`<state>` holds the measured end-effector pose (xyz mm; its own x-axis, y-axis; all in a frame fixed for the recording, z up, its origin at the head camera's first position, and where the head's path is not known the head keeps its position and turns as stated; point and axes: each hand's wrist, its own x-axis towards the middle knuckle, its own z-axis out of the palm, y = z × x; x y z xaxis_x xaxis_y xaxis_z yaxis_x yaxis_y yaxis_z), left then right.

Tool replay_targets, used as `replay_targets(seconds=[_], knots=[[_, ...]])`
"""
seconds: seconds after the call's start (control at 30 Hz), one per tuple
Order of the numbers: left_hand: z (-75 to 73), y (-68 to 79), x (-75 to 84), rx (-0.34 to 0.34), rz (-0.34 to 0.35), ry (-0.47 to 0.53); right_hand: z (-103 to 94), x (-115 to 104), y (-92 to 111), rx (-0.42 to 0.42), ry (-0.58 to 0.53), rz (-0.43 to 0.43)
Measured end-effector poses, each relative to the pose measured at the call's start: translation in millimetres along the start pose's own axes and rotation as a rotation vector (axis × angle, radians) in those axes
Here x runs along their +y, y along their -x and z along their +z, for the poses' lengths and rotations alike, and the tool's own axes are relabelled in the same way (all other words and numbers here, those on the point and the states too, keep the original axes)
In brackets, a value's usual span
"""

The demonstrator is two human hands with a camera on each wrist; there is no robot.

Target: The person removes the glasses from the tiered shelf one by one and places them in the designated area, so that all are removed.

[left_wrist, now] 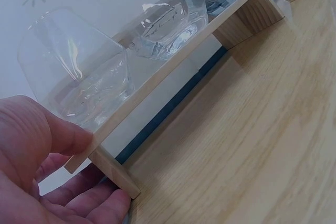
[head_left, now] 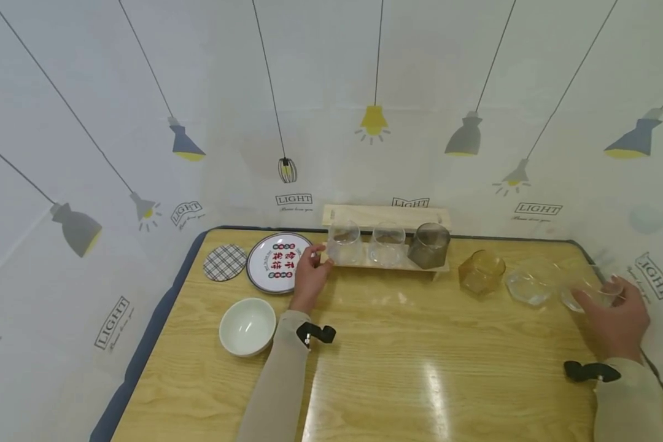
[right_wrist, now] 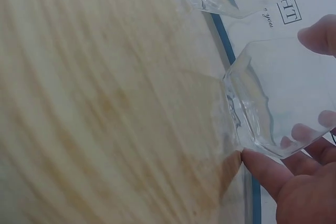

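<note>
My left hand (head_left: 312, 279) grips the left end of a small wooden rack (head_left: 387, 216); in the left wrist view the thumb lies on its board (left_wrist: 152, 90) and the fingers curl by the leg. On the rack, two clear glasses (head_left: 345, 242) stand in a row with a smoky grey glass (head_left: 430, 247) at the right end. My right hand (head_left: 619, 316) holds a clear angular glass (right_wrist: 283, 93) near the table's right side, thumb on one side and fingers on the other. Left of it are another clear glass (head_left: 529, 288) and an amber glass (head_left: 481, 272).
A round plate (head_left: 271, 261) with red and blue print lies left of the rack, beside a checked round coaster (head_left: 224, 263). Closer to me is a white bowl (head_left: 247, 327). A lamp-patterned sheet (head_left: 320, 73) rises behind the wooden table (head_left: 387, 368) and along its sides.
</note>
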<state>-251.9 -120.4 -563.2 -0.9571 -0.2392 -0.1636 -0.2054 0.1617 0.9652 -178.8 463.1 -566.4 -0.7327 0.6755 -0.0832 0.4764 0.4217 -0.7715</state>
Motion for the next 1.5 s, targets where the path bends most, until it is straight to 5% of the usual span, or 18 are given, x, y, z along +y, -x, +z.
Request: replay_targets(seconds=[0.67, 0.8, 1.03, 1.5], knots=[[2.5, -0.9, 0.7, 0.003, -0.014, -0.001, -14.4, 3.3, -2.0, -0.189, 0.044, -0.127], [3.3, 0.5, 2.0, -0.007, -0.02, 0.002, -15.6, 3.1, 2.5, -0.135, 0.032, -0.134], [1.9, 0.6, 1.7, -0.004, -0.025, -0.007, -18.7, -18.6, 22.0, 0.005, -0.143, -0.114], [1.7, -0.9, 5.3, -0.018, -0.085, -0.022, -14.2, -88.4, 77.1, 0.083, -0.242, -0.421]])
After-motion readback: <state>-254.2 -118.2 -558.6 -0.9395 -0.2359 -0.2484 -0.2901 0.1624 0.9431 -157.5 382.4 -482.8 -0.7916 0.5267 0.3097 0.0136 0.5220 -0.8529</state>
